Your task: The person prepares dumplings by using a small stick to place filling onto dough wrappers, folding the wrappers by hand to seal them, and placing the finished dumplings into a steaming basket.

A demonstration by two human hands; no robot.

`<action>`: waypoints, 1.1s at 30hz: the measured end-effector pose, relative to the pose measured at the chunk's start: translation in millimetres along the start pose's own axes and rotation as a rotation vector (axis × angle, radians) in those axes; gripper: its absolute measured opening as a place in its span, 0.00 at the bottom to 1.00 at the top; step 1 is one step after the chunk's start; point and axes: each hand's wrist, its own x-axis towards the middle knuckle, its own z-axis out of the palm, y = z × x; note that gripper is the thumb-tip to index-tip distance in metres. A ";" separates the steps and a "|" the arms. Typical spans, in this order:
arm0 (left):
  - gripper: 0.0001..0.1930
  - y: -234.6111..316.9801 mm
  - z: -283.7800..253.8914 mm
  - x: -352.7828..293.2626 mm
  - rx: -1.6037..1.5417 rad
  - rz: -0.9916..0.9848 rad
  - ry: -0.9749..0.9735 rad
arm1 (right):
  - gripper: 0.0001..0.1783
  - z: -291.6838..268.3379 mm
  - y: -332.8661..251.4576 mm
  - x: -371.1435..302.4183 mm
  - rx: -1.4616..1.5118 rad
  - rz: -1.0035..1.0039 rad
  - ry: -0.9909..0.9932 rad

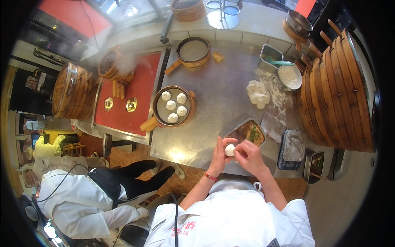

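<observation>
A small white dough bun [230, 150] is between my hands at the table's front edge. My left hand [219, 155] cups it from the left, fingers curled around its side. From the right, the thumb and fingertips of my right hand [248, 157] pinch its edge. Just beyond my hands lies a metal tray [235, 129] of minced filling [254, 132] with chopped greens, partly covered by my fingers. To the left, a round steamer basket [191, 103] with a wooden handle holds several pleated buns [170, 105]. White dough pieces [258, 94] lie on scattered flour at the right.
Tall stacked bamboo steamers [337, 92] border the right side. A flour bowl [290, 77], a metal container [270, 56] and a flour-dusted scale [291, 150] stand nearby. Another steamer basket [193, 51] is farther back. Steam rises over the red burner top [138, 78]. A co-worker [82, 197] stands left.
</observation>
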 end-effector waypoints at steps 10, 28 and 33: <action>0.30 -11.3 -10.6 -6.8 0.001 0.105 0.114 | 0.05 8.1 -2.1 6.7 0.013 -0.083 -0.072; 0.37 17.2 -45.0 -11.9 -0.066 0.152 0.065 | 0.07 39.4 -48.4 49.5 -0.105 -0.287 -0.224; 0.36 32.1 -77.5 -23.0 -0.202 0.239 0.314 | 0.07 67.8 -76.7 94.0 -0.144 -0.460 -0.363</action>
